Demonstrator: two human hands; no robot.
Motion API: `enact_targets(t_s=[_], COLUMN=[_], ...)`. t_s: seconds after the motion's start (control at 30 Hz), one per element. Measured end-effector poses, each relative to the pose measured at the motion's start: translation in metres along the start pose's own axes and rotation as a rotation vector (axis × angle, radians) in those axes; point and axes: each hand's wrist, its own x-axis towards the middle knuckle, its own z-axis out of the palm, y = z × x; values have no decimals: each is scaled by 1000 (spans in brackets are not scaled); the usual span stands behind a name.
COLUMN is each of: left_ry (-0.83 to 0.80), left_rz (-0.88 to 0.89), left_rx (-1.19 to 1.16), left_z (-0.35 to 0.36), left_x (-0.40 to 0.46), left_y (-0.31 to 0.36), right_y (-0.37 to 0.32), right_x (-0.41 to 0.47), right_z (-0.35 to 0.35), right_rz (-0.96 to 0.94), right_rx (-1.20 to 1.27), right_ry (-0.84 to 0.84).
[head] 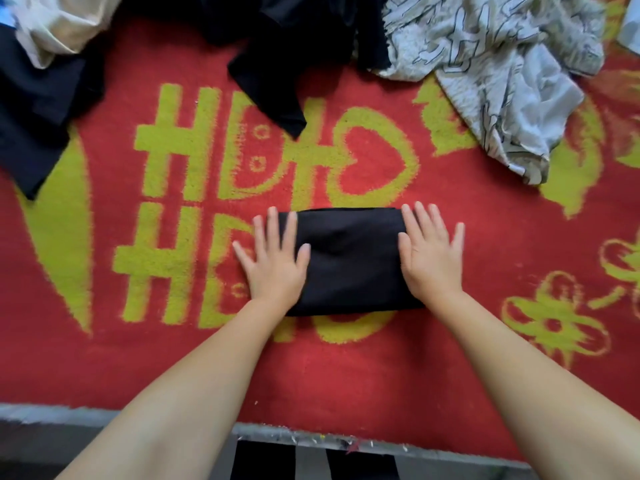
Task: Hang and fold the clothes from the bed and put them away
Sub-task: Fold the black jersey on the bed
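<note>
Looking down at the bed from your head camera, you see at the far left a cream garment (59,22) lying crumpled over a dark navy garment (38,109), both at the top corner of the red bedspread (346,375) with its yellow-green lettering and flower shapes. Moving right, your left hand (277,261) lies flat with fingers straight and spread, its grip wide and pressing the left end of the folded black garment (349,261), the little finger resting off the cloth on the bedspread. That folded piece is a neat rectangle in the middle of the bed, directly in front of you. Above it, a loose black garment (270,64) sprawls down from the top edge. Your right hand (429,258) presses the folded piece's right end the same way, fingers straight and fanned, partly over the edge onto the bedspread. Farther right, a white patterned garment (495,71) lies rumpled toward the top right corner.
</note>
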Motion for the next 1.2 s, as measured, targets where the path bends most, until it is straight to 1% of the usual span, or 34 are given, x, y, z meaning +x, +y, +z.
enact_targets(t_s=[0.03,0.07,0.1,0.13,0.17,0.2,0.23,0.27,0.3,0.33,0.4,0.43,0.5,0.57,0.67,0.7,0.83,0.97,1.07,1.2], left_ry=[2,25,83,159,211,227,203,147,72,20,1,-3,-50,-120,-196,-198,-103,69,155,249], left_rz=[-97,-129,-80,56,240,431,584,659,643,569,443,424,409,398,361,343,233,87,-26,-185], left_rx=[-37,-41,-23,6,39,81,132,185,222,244,254,261,262,249,208,194,144,131,101,142], left_z=[-7,-14,-21,-25,-27,-25,-21,-15,-8,-1,8,7,2,-8,-39,-54,-120,-178,-214,-248], left_x=[-1,-4,-9,-16,-24,-34,-43,-51,-56,-56,-46,-40,-33,-31,-30,-31,-54,-109,-159,-229], left_y=[-7,-16,-23,-27,-26,-20,-13,-7,-2,1,3,4,6,7,10,12,15,1,-21,-68], right_y=[11,20,25,24,20,14,7,-1,-7,-10,-18,-22,-26,-30,-39,-43,-64,-101,-140,-204], right_x=[0,-4,-11,-21,-33,-48,-61,-70,-71,-66,-47,-38,-27,-23,-19,-18,-19,-37,-62,-110], right_z=[-8,-15,-22,-27,-27,-22,-16,-10,-5,0,4,3,2,-6,-36,-51,-117,-181,-214,-237], right_rz=[83,106,37,-104,-268,-415,-508,-526,-485,-421,-299,-269,-240,-220,-197,-204,-334,-532,-675,-846], right_rx=[37,49,21,-23,-72,-118,-170,-228,-268,-281,-273,-266,-289,-295,-225,-222,-273,-329,-367,-380], right_ry=[4,19,58,87,103,79,16,-70,-128,-134,-105,-91,-116,-184,-283,-288,-219,-112,-41,-11])
